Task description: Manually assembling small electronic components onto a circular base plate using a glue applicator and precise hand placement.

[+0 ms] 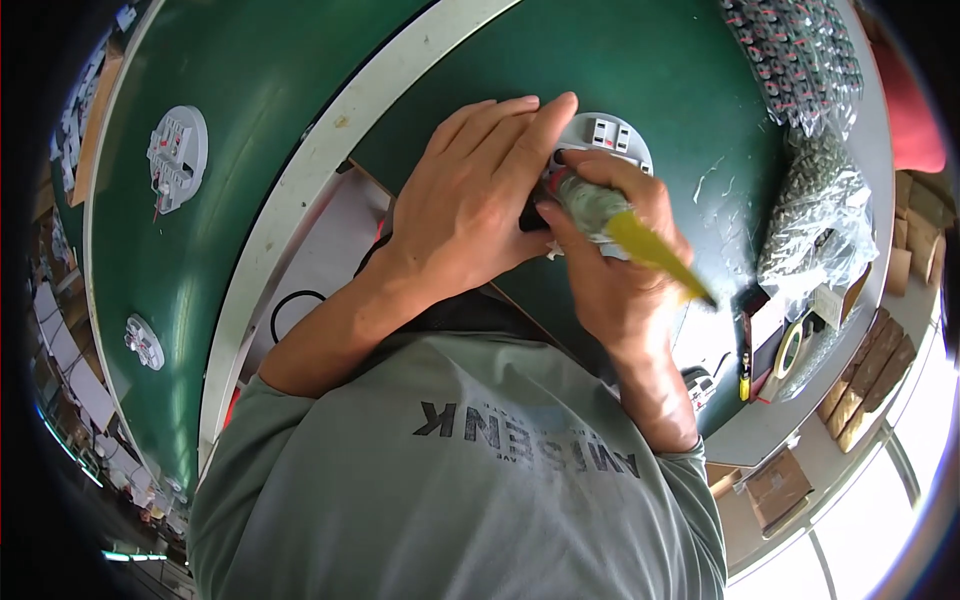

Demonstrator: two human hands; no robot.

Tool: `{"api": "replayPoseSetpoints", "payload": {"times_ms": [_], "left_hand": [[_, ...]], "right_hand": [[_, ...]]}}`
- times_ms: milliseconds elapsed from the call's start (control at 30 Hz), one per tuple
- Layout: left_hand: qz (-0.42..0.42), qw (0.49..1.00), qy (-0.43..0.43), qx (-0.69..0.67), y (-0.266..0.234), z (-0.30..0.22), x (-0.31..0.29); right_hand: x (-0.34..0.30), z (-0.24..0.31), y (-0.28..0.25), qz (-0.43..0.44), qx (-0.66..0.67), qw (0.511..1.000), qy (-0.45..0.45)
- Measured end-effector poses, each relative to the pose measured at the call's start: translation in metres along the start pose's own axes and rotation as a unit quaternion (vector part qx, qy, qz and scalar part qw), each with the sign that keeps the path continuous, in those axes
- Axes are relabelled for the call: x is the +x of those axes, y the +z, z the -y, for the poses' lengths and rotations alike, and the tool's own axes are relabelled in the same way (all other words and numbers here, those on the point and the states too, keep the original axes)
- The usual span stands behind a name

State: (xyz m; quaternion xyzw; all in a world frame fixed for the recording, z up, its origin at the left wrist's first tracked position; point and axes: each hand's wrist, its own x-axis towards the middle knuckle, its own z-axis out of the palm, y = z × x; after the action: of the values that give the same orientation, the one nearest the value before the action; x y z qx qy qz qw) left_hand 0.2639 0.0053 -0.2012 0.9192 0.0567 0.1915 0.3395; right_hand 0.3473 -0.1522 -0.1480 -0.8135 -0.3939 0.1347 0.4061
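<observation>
A round pale-grey plastic housing (632,153) with small rectangular black-and-white parts lies on the green work table in front of me. My left hand (470,190) rests flat at its left side, fingers stretched out, the thumb beside a black part at the housing's near edge. My right hand (625,270) is closed round a screwdriver (597,208) with a thick greenish, see-through body and a yellow tail end, held tilted over the housing. The yellow end is blurred. Fingers hide the screwdriver's tip and much of the housing.
On the green conveyor belt to the left lie two similar housings (180,160) (144,342). Bubble-wrapped small parts (800,60) and a clear plastic bag (815,215) fill the table's right side. Nearer are a tape roll (789,350), a yellow cutter (745,375) and cardboard boxes (778,488).
</observation>
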Motion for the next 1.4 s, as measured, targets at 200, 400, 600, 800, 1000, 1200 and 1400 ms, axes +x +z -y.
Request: {"api": "replayPoseSetpoints", "payload": {"times_ms": [200,400,600,800,1000,1200,1400], "left_hand": [[0.003,1.0,-0.01,-0.009,0.005,0.004,0.0],[0.035,0.999,0.013,0.01,0.0,0.009,0.002],[0.033,0.999,0.002,0.017,0.004,0.015,0.001],[0.057,0.998,0.006,0.018,0.001,0.015,0.006],[0.042,0.999,0.009,0.017,0.009,0.02,0.007],[0.044,0.999,0.004,0.008,0.008,0.021,0.01],[0.042,0.999,0.024,0.019,0.012,0.025,0.01]], "right_hand": [[-0.008,-0.014,0.012,-0.048,0.024,0.998,0.014],[-0.021,-0.021,-0.015,-0.223,0.13,0.952,0.162],[-0.011,-0.034,-0.003,-0.153,0.067,0.984,0.058],[-0.009,-0.039,0.012,-0.153,0.027,0.987,0.051],[-0.01,-0.051,-0.007,-0.196,0.092,0.967,0.135],[-0.016,-0.07,-0.049,-0.244,-0.074,0.923,0.289],[-0.014,-0.053,-0.035,-0.172,-0.24,0.955,0.014]]}}
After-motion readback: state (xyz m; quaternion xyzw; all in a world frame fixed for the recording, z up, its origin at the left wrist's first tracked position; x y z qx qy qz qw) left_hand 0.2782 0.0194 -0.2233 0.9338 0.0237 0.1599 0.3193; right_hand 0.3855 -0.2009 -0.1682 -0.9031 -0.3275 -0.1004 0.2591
